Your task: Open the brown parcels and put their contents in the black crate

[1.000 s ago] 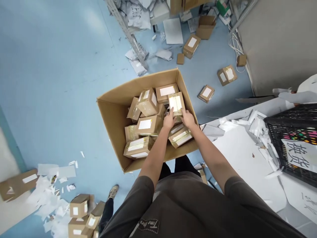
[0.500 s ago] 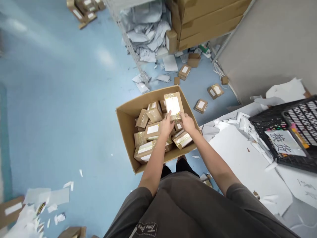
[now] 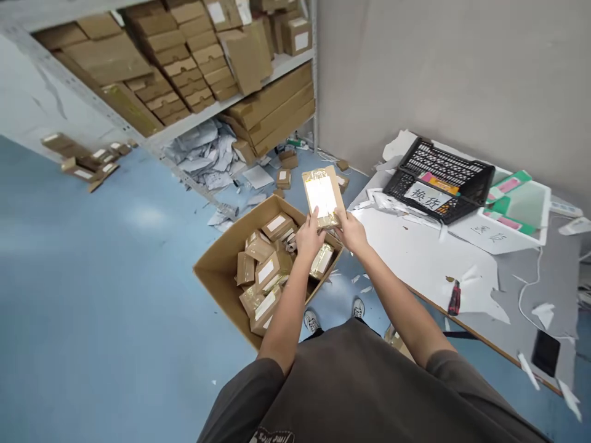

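Both my hands grip a small taped cardboard box [image 3: 323,195] with a white label on its upper face. My left hand [image 3: 308,237] is closed on its near left corner, thumb on the label. At the near right corner, my right hand [image 3: 351,232] is closed on it too. The held box is above the right rim of a large open carton [image 3: 217,286]. Inside that carton lie several taped parcels, among them a labelled parcel [image 3: 272,271] left of my left hand and another parcel [image 3: 322,261] below my hands.
On the right a table [image 3: 425,258] bears a black crate [image 3: 443,178], a white bin [image 3: 526,212], a red-and-black cutter [image 3: 455,298] and a phone [image 3: 545,352]. Shelving [image 3: 184,126] with stacked boxes stands ahead. Paper scraps and small boxes litter the blue floor.
My view has swung up and to the right, bringing the shelves and more of the table into sight. Both hands still hold the box, now nearer the carton's right edge.
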Demonstrator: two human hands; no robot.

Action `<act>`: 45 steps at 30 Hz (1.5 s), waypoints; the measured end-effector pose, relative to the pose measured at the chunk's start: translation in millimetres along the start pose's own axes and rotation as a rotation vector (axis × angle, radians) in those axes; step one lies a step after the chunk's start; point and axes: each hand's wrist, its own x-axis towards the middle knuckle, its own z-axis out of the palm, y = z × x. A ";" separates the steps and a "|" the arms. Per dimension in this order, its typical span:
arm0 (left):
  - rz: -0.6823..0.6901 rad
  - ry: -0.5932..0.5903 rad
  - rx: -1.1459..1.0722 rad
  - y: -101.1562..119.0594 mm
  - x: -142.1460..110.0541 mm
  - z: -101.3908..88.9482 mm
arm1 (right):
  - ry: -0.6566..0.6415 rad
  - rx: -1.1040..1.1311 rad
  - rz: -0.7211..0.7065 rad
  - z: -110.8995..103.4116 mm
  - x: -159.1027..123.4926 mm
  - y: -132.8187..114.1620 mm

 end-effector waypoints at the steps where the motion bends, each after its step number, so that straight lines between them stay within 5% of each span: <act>1: 0.032 -0.011 -0.004 14.9 2.4 5.6 | 0.017 0.014 0.027 -5.1 -7.7 14.5; 5: 0.167 -0.112 -0.027 84.8 14.7 46.6 | 0.045 0.054 0.174 -17.0 -43.6 90.8; 12: 0.359 -0.374 -0.064 224.2 18.5 167.8 | 0.043 0.115 0.482 -7.2 -133.3 251.2; 17: 0.444 -0.546 -0.074 274.3 5.4 247.5 | 0.046 0.221 0.638 28.9 -184.2 317.6; 22: 0.394 -0.702 -0.021 272.6 -0.3 301.1 | -0.065 0.328 0.727 75.0 -199.9 341.1; 26: 0.355 -0.829 0.016 249.4 -3.8 319.6 | -0.203 0.369 0.740 107.3 -207.0 337.8; 32: 0.372 -0.880 -0.046 225.3 -2.7 320.5 | -0.195 0.322 0.763 117.1 -203.3 322.2; 45: 0.426 -0.933 -0.136 210.7 9.2 318.2 | -0.142 0.309 0.869 115.6 -195.4 304.2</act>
